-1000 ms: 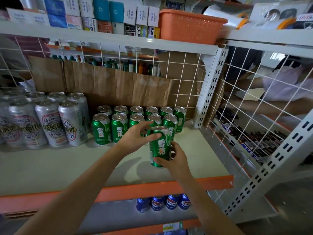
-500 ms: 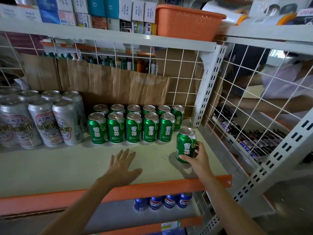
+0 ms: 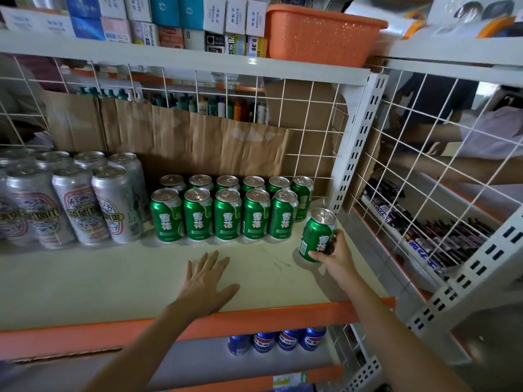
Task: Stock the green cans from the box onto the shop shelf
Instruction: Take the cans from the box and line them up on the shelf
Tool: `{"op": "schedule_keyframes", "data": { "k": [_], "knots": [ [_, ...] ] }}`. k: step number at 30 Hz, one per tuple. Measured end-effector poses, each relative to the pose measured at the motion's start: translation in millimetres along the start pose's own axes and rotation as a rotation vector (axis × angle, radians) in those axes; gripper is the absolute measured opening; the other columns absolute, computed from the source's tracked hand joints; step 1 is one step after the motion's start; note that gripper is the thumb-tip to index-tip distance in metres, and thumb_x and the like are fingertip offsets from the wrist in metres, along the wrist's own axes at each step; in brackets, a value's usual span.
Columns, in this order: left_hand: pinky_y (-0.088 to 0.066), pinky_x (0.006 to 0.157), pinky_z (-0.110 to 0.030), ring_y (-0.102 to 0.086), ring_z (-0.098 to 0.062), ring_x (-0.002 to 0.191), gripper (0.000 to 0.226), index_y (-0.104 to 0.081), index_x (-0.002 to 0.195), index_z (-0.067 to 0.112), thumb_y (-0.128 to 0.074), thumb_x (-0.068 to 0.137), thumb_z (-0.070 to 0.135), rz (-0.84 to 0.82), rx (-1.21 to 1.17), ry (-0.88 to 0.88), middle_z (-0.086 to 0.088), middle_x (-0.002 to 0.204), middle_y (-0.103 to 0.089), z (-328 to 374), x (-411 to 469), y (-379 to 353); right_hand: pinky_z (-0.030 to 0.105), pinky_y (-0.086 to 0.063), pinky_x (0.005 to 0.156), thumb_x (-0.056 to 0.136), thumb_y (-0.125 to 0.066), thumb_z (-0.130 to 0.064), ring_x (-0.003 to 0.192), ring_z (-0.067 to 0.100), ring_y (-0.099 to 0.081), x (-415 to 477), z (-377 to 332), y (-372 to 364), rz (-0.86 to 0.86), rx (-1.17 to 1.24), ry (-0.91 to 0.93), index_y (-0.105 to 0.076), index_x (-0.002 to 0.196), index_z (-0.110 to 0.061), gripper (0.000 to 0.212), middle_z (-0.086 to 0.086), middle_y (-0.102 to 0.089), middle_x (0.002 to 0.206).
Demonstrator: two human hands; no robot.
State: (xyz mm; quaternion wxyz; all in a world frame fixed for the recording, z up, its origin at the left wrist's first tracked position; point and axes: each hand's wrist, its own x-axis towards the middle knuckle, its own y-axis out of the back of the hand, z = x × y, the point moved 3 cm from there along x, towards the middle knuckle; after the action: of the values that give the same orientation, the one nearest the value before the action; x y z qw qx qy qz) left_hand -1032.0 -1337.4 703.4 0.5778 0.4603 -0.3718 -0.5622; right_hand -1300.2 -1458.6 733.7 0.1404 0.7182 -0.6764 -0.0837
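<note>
Grasping a green can [image 3: 318, 236] around its lower side, the right hand [image 3: 335, 260] holds it tilted just right of the front row [image 3: 227, 215] on the shelf [image 3: 99, 281]. The left hand [image 3: 205, 281] lies flat on the shelf, fingers spread, holding nothing. Advised: level the base, then slide it flush against the row's end can, label forward.

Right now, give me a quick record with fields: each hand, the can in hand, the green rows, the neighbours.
left hand: flat on the shelf, holding nothing
right hand: fingers curled round one green can
green can position: right of the front row, apart from it
green rows: five in front, six behind
left neighbours: silver cans
</note>
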Motion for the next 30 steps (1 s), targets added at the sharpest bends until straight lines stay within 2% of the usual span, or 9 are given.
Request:
{"op": "schedule_keyframes", "data": {
  "k": [6, 16, 30],
  "knots": [
    [0.009, 0.116, -0.044, 0.007, -0.019, 0.146, 0.107, -0.015, 0.149, 0.029, -0.005, 0.054, 0.078, 0.008, -0.036, -0.002, 0.001, 0.159, 0.000, -1, 0, 0, 0.033, -0.039, 0.092, 0.069, -0.077, 0.005, 0.118, 0.028, -0.052, 26, -7, -7, 0.017, -0.053, -0.014, -0.041, 0.129, -0.003, 0.070, 0.015, -0.055, 0.128],
    [0.011, 0.115, -0.042, 0.009, -0.017, 0.145, 0.107, -0.014, 0.149, 0.030, -0.005, 0.053, 0.078, 0.006, -0.049, 0.004, 0.002, 0.159, 0.002, -2, 0, 0, 0.043, -0.035, 0.103, 0.069, -0.077, 0.003, 0.124, 0.031, -0.048, 60, -17, -15, 0.001, -0.151, -0.053, -0.042, 0.131, -0.007, 0.072, 0.014, -0.053, 0.133],
    [0.010, 0.115, -0.042, 0.009, -0.016, 0.145, 0.106, -0.015, 0.149, 0.030, -0.005, 0.054, 0.077, 0.018, -0.060, -0.006, 0.003, 0.159, 0.001, -1, -1, 2, 0.045, -0.035, 0.103, 0.068, -0.079, 0.000, 0.123, 0.031, -0.049, 76, -18, -23, -0.001, -0.239, -0.054, -0.044, 0.128, -0.008, 0.071, 0.013, -0.055, 0.131]
  ]
}}
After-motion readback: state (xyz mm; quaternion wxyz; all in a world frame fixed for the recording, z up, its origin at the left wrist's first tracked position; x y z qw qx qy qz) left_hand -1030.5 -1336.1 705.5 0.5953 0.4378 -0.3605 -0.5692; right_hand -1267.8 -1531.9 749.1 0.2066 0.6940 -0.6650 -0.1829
